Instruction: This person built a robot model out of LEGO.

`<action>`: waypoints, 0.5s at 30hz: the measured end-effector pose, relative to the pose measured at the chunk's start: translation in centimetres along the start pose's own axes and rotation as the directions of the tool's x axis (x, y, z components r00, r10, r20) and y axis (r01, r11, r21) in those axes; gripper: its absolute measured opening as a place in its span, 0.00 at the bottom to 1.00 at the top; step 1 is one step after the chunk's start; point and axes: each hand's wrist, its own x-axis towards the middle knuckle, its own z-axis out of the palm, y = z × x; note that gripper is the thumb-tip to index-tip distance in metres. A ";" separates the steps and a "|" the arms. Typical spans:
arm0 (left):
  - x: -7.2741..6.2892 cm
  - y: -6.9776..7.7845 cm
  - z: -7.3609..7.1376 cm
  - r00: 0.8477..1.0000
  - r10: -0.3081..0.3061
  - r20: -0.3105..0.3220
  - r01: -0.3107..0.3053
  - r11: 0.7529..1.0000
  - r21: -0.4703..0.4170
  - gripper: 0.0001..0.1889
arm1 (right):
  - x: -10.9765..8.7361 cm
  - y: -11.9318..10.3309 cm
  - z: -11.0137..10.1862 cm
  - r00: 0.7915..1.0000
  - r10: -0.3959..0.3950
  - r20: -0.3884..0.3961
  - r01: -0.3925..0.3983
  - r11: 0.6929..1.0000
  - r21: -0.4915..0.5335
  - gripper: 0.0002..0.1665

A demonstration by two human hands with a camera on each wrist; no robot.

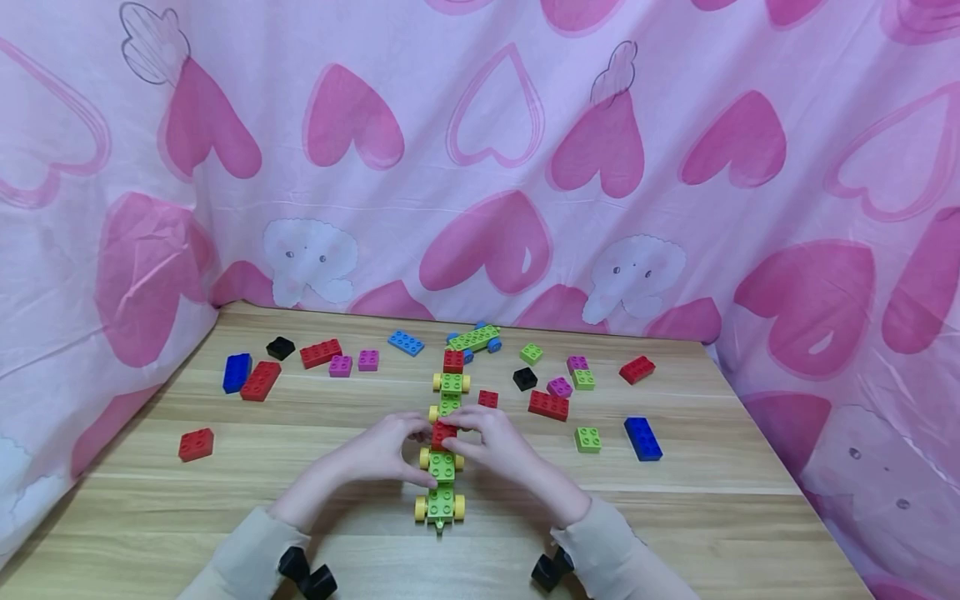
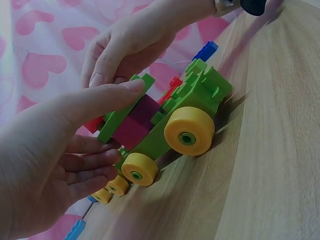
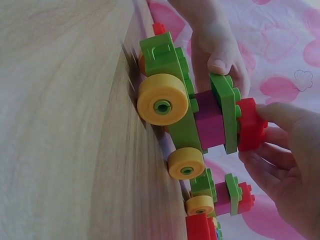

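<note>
A train of green wheeled bases (image 1: 441, 505) with yellow wheels (image 3: 162, 100) runs away from me along the table. On the nearer car a purple brick (image 3: 209, 119) bears a green plate (image 3: 225, 112), and a red brick (image 3: 250, 124) sits on top. My right hand (image 1: 491, 437) pinches that red brick between thumb and fingers. From the other side my left hand (image 1: 375, 450) grips the green plate, its thumb at the near end and fingers at the far end. Farther along, another red brick (image 1: 453, 361) tops the second car.
A green base with blue wheels (image 1: 474, 339) stands at the back. Loose bricks lie on both sides: red (image 1: 197, 444) and blue (image 1: 237, 372) at left, green (image 1: 588, 439) and blue (image 1: 642, 438) at right. A pink heart-patterned curtain (image 1: 480, 167) closes off the table behind.
</note>
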 end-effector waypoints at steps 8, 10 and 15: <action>0.0 0.0 0.0 1.000 0.001 0.006 -0.001 1.000 -0.015 0.37 | 0.1 -0.2 -0.1 1.000 0.004 0.016 -0.004 0.999 -0.032 0.19; 0.0 0.0 0.0 1.000 0.004 0.005 -0.004 1.000 -0.011 0.37 | 0.1 -0.4 -0.1 1.000 0.009 0.023 -0.009 0.999 -0.036 0.19; 0.1 0.0 0.1 1.000 0.018 -0.001 -0.018 1.000 0.005 0.36 | 0.3 -0.8 -0.3 0.999 0.009 0.042 -0.006 0.997 -0.083 0.18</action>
